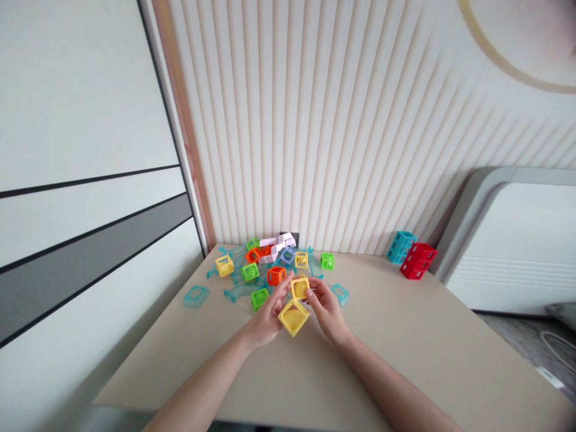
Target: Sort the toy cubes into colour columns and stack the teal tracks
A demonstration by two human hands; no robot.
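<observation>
Over the table, my left hand [269, 317] is closed around a yellow hollow cube block [293, 318], which is tilted with a corner pointing down. My right hand [327, 307] grips a second yellow cube block [300, 288] with the thumb on its near side. The two blocks meet or overlap at their edges; whether they are joined I cannot tell. Just behind my hands lie a green cube block [260, 299], partly covered by my left hand, and an orange cube block [276, 276]. A clear teal piece [341, 294] is beside my right hand.
Toward the wall is a pile with green blocks [250, 272], yellow blocks [224, 266], pale purple pieces [281, 245] and clear teal track pieces [245, 290]. A stacked blue block piece [401, 246] and a red one [418, 261] stand at the table's [396, 336] back right.
</observation>
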